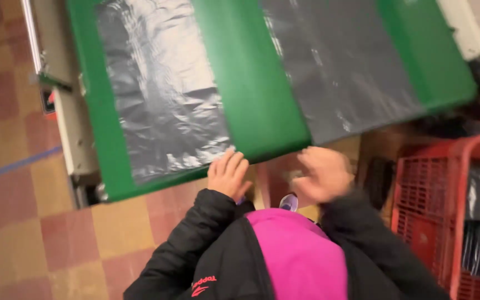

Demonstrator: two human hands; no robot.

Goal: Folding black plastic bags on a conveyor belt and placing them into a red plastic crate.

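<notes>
The left hand (228, 175), fingers flat and loose, is resting on the near edge of a grey plastic sheet (162, 94). The right hand (322, 173) is blurring beside it; its grip is unclear. Beyond both, a green table (251, 83) is carrying a second sheet (340, 66).

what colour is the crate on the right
Red, a mesh-sided crate, best seen in the head view.

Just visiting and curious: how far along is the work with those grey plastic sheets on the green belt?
Done: dark sheets are stacked in the red crate. In hand: the left hand touches the edge of the left sheet; the right hand, blurred, hovers at the belt edge. Left: both this and the right sheet lie on the belt.
</notes>
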